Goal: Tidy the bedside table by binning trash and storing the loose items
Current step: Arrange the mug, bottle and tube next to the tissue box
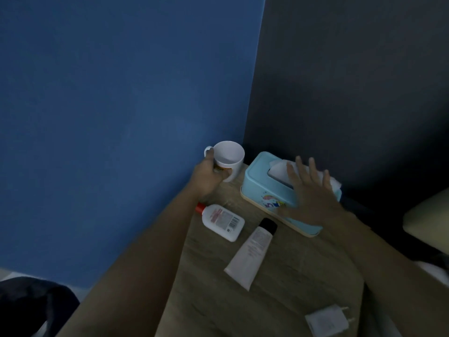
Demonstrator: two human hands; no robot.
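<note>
My left hand (208,175) grips a white mug (230,158) by its side at the far left corner of the wooden bedside table (213,300). My right hand (309,190) hovers with fingers spread over a light blue tissue box (261,181), covering part of the white tissue (279,167) that sticks out. A small white bottle with a red cap (222,221) lies on its side near my left wrist. A white tube with a black cap (251,252) lies in the middle of the table. A white charger plug (328,321) lies at the near edge.
A blue wall (121,117) runs along the table's left side and a dark wall (352,81) stands behind it. A pale cushion or bed edge (427,222) shows at the right. A dark object (29,305) sits low at the left on the floor.
</note>
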